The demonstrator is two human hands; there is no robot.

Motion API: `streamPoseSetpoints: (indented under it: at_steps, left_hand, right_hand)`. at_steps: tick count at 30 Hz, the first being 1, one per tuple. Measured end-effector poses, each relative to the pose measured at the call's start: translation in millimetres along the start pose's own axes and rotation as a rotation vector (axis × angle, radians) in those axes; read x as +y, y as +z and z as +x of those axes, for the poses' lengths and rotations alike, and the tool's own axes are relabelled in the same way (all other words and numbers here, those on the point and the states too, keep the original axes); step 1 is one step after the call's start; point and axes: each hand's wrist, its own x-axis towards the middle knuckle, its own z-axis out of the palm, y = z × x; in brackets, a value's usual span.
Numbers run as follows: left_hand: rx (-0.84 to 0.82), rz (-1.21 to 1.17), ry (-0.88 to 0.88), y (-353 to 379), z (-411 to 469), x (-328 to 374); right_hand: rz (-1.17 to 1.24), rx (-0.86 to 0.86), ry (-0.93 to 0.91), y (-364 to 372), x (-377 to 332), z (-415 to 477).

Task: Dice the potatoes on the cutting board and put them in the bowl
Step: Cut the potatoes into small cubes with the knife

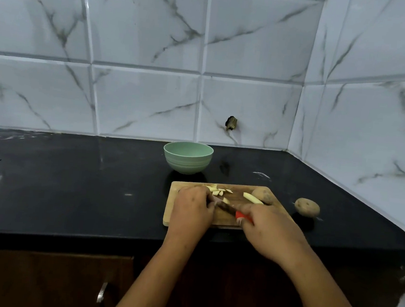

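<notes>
A wooden cutting board [222, 220] lies on the black counter. My right hand [269, 229] grips a knife by its red handle [240, 215], and the blade [223, 206] points left across the board. My left hand [193, 210] lies curled over the board's left part, fingers at the blade; what it holds is hidden. Several pale cut potato pieces [219, 191] lie at the board's far edge. A longer potato strip [252, 198] and a potato half with skin [264, 195] sit on the board's far right. A green bowl [187, 158] stands behind the board.
One whole unpeeled potato [307, 207] rests on the counter [71, 186] right of the board. Marble-patterned tile walls meet in a corner behind and at the right. A dark wooden cabinet with a metal handle [101, 294] is below the counter's front edge.
</notes>
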Motion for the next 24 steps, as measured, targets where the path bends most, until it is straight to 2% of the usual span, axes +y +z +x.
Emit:
streamPoseSetpoints:
  at_steps: [4,8,12,16,21,24]
  left_hand:
    - [-0.028,-0.024,-0.005,0.5,1.6,-1.2]
    - [-0.089,-0.062,-0.010,-0.1,3.1,-0.9]
    - [-0.082,-0.121,0.000,0.6,2.3,-2.1]
    - [-0.075,-0.016,0.085,-0.6,4.3,-2.3]
    - [-0.224,0.129,0.120,-0.3,8.4,0.8]
    - [-0.248,0.172,0.143,3.5,13.4,3.4]
  right_hand:
    - [0.305,-0.021,-0.031,-5.2,19.1,18.2]
    - [0.615,-0.112,0.033,-8.1,30.0,26.9]
    - [0.729,-0.178,0.094,-9.6,42.4,31.4]
    - [0.769,-0.295,0.116,-16.8,48.2,31.7]
    - [0.826,-0.386,0.080,-20.1,56.6,37.8]
    - [0.883,-0.414,0.087,-21.8,61.0,39.9]
